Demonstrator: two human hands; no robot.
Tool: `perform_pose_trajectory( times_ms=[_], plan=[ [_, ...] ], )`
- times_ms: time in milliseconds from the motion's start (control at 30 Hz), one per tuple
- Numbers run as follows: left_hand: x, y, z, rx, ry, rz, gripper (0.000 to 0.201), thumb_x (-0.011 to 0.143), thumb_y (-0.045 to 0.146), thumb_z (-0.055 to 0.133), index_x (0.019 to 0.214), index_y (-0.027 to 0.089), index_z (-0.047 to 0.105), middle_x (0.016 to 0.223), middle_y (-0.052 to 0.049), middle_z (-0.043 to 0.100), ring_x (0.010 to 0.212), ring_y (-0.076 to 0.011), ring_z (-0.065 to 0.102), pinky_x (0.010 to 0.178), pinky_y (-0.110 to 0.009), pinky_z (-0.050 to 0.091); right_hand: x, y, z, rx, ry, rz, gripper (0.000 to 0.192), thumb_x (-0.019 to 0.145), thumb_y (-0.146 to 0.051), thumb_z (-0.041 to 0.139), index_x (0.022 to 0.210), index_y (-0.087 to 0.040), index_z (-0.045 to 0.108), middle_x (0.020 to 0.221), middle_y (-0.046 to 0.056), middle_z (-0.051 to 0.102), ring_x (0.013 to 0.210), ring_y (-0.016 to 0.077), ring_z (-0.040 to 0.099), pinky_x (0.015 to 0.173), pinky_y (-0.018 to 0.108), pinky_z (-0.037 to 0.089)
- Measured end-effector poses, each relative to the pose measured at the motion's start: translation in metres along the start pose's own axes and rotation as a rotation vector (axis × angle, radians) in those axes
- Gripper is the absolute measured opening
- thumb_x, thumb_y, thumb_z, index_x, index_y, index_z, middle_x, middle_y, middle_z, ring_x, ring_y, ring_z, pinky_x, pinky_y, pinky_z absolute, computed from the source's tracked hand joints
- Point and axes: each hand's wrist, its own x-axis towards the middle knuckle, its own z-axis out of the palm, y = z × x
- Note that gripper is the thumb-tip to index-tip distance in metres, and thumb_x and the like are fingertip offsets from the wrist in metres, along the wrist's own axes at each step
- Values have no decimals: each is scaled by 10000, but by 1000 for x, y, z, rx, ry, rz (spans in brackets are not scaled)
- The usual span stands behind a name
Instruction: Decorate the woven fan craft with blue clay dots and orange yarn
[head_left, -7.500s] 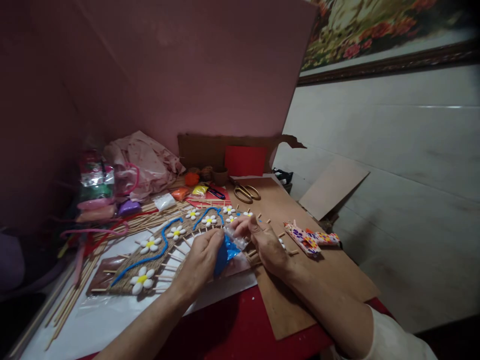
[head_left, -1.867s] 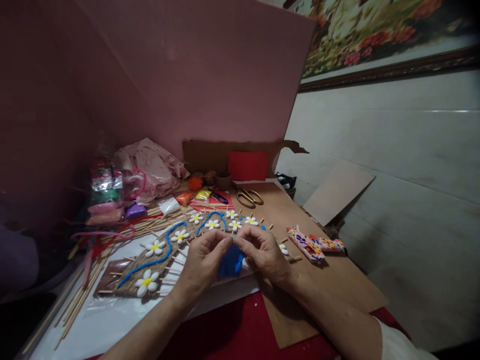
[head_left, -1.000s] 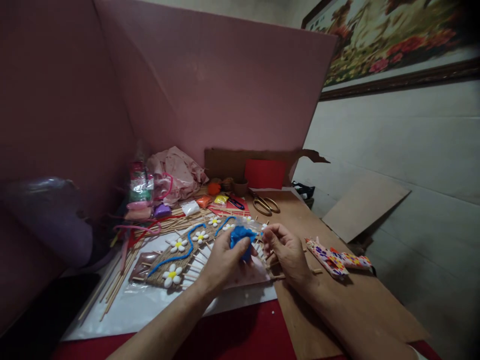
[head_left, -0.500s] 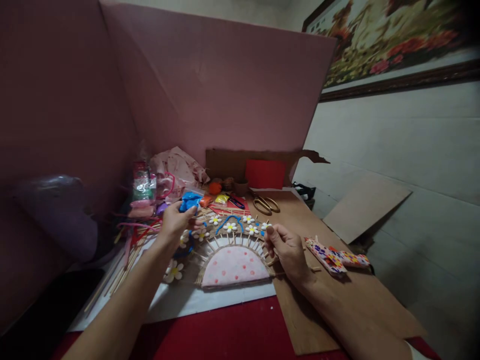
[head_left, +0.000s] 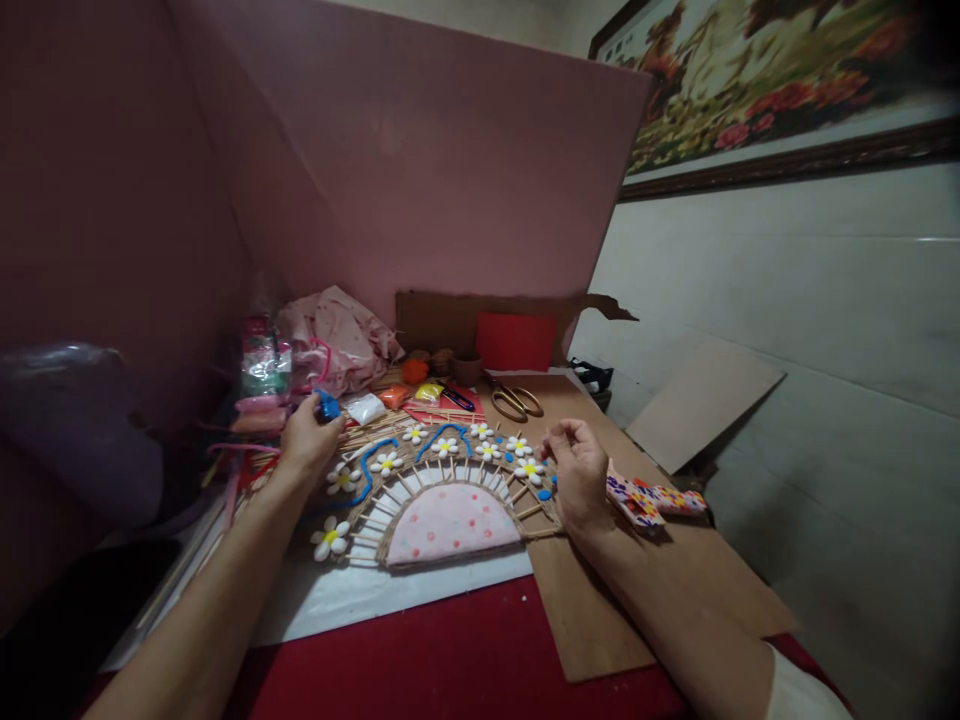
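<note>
Holding a blue packet [head_left: 328, 405], the left hand [head_left: 306, 440] is left of the fan [head_left: 457, 525]. Daisies [head_left: 331, 539] are on. Right hand [head_left: 581, 475]: can't tell its grip.

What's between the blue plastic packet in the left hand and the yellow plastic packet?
White plastic packet, then orange plastic packet, left to right in the head view.

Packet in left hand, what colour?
Blue; the packet in the left hand shows best in the head view.
</note>
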Motion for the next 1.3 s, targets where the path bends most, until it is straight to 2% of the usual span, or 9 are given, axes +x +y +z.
perform_pose_trajectory(
  times_ms=[100, 200, 267, 500, 633, 767, 900, 1133, 1300],
  plan=[
    [3, 0, -3, 99, 33, 8, 312, 573, 163, 681, 878, 137, 620, 806, -70, 658, 815, -253, 621, 754, -354, 469, 4, 0, -3, -90, 80, -57, 246, 721, -385, 663, 749, -175, 536, 627, -36, 538, 574, 101, 514, 557, 222, 411],
    [1, 5, -8, 161, 112, 28, 149, 660, 235, 597, 787, 158, 603, 765, -69, 625, 814, -259, 598, 761, -362, 442, 5, -2, -2, -69, 76, -50, 260, 676, -367, 696, 748, -172, 540, 637, -27, 563, 596, 119, 555, 579, 239, 437],
    [-2, 10, -11, 170, 147, 43, 99, 713, 269, 534, 699, 178, 571, 673, -41, 584, 726, -236, 576, 703, -338, 430, 4, -4, -1, -35, 50, -20, 261, 676, -364, 698, 749, -172, 537, 608, -26, 581, 571, 123, 570, 569, 244, 452],
    [-10, 17, -8, 86, 179, 150, 229, 697, 243, 551, 524, 205, 407, 476, 52, 370, 484, -125, 369, 495, -255, 283, -1, -9, 1, -4, -6, 5, 249, 703, -357, 691, 764, -178, 529, 537, -45, 580, 420, 88, 508, 405, 192, 406],
    [-12, 17, -4, -20, 126, 243, 242, 734, 313, 550, 562, 200, 423, 513, 60, 373, 508, -111, 376, 496, -235, 295, -3, -9, 1, -15, -37, 14, 255, 704, -367, 686, 756, -179, 523, 542, -47, 571, 371, 67, 446, 347, 172, 330],
    [-22, 24, -1, -114, 85, 261, 181, 729, 296, 562, 610, 195, 470, 530, 59, 417, 498, -106, 396, 491, -227, 304, -4, -7, 1, -76, -72, -49, 226, 711, -349, 681, 758, -178, 541, 592, -42, 555, 434, 73, 460, 404, 191, 363],
    [-33, 31, 2, -70, 56, 284, 77, 691, 247, 597, 700, 186, 551, 569, 47, 488, 523, -114, 456, 511, -222, 342, -4, -7, 2, -152, -82, -116, 217, 665, -314, 716, 755, -175, 577, 644, -29, 553, 534, 94, 493, 504, 218, 414],
    [-47, 34, 8, -51, -66, 352, 105, 701, 226, 594, 784, 182, 639, 753, -9, 638, 702, -158, 592, 646, -244, 438, -5, -8, 5, -148, -120, -12, 229, 610, -348, 745, 683, -169, 624, 578, -17, 583, 507, 108, 491, 489, 237, 416],
    [-61, 39, 13, -61, -182, 474, 107, 739, 162, 524, 743, 181, 629, 745, -17, 636, 709, -160, 591, 663, -255, 444, -7, -10, 5, -148, -147, 10, 239, 618, -372, 741, 683, -168, 632, 576, -8, 601, 507, 114, 509, 479, 235, 425]
  ],
)
